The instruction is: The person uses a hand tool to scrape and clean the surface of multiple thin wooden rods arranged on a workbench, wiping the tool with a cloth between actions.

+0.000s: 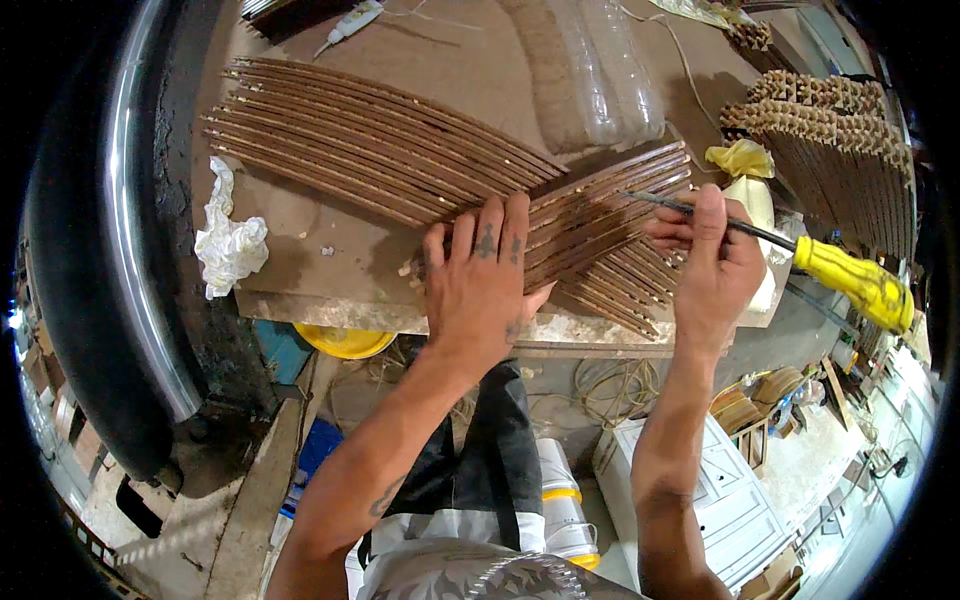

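Note:
My left hand [478, 275] lies across a bundle of brown wooden strips [590, 215], its fingers over the top and the thumb at the right side. This bundle slants up to the right and crosses over other strips. My right hand [715, 250] is closed round the dark shaft of a screwdriver [850, 280] with a yellow handle, which points out to the right. The thin tip is over the strips near their far right end; whether it touches them I cannot tell. More brown strips [380, 140] lie fanned out at the far left.
A crumpled white paper [232, 240] is at the table's left. Clear plastic-wrapped material [595, 80] and a small white glue bottle [350, 22] lie at the back. Stacked strips [830, 150] stand at the right, near a yellow cloth [742, 158]. A metal tube [140, 220] runs along the left.

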`<state>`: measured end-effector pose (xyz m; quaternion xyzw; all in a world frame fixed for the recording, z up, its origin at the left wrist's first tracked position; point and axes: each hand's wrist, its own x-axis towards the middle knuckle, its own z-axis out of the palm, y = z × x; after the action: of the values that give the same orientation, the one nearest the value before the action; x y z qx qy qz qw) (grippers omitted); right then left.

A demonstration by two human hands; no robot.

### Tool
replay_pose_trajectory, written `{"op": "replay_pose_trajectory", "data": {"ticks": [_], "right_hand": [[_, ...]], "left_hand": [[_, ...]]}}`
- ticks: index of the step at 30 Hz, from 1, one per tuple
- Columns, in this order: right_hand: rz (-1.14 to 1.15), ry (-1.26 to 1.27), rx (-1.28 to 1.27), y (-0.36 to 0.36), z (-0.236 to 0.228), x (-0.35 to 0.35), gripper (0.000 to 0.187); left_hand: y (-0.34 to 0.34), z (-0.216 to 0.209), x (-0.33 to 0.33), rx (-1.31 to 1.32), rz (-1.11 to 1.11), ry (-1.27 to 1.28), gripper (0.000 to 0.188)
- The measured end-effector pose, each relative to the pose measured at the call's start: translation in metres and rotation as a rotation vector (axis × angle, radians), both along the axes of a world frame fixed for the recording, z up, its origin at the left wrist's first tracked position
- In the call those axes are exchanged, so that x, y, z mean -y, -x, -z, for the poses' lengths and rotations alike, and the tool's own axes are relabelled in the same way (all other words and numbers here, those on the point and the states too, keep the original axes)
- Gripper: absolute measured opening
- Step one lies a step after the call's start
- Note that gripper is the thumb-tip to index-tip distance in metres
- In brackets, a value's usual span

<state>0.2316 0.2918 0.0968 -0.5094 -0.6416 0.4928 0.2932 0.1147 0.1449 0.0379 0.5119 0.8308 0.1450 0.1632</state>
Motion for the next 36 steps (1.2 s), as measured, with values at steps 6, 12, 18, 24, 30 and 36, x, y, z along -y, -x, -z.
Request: {"op": "replay_pose_trajectory", "data": {"ticks": [6,12,18,24,30,36], "right_hand": [[-0.041,-0.127,0.015,0.008,0.010,0.010,0.031],[-0.220,-0.315,0.232,0.009,0.017,0.004,0.028],[-0.401,-0.386,0.414,0.020,0.004,-0.009,0.029],[-0.608,-0.635,0.548,0.048,-0.003,-0.021,0.026],[-0.675,-0.662,0.586,0.063,-0.008,-0.007,0.024],[-0.589,-0.396,0.512,0.062,0.000,0.003,0.024]], "left_hand": [[0.000,-0.001,-0.001,0.018,0.000,-0.011,0.092],[0.001,0.000,0.001,-0.010,0.012,-0.015,0.093],[0.001,-0.001,-0.001,0.006,0.011,0.013,0.096],[0.002,-0.001,0.000,0.032,0.013,0.039,0.096],[0.000,-0.004,-0.001,0.056,-0.001,0.074,0.094],[0.003,-0.002,0.003,0.060,0.011,0.068,0.095]]}}
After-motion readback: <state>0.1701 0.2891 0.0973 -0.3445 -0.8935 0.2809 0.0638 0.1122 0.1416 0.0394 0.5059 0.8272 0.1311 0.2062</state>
